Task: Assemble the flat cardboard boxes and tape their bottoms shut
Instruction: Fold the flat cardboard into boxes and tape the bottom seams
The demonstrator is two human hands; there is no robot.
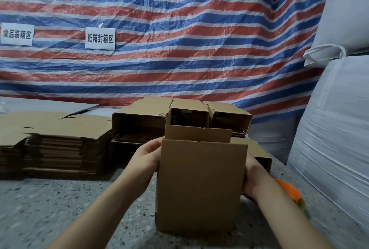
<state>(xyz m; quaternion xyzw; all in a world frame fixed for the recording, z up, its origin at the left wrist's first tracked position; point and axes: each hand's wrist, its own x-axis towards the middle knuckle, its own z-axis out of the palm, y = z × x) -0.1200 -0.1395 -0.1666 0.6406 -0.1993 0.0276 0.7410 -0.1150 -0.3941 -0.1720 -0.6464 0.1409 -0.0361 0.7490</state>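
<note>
A red, white and blue striped tarp (179, 28) hangs behind the speckled bench (60, 208); two white paper signs (100, 38) stick to it; bulky white sacks (339, 128) stand at right.

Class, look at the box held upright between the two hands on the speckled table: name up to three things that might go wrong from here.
1. The box is only held at its sides by the left hand and right hand; its flaps may spring open.
2. The orange tape dispenser lies behind the right wrist; an elbow might knock it.
3. The assembled boxes stacked just behind could topple if bumped.
</note>
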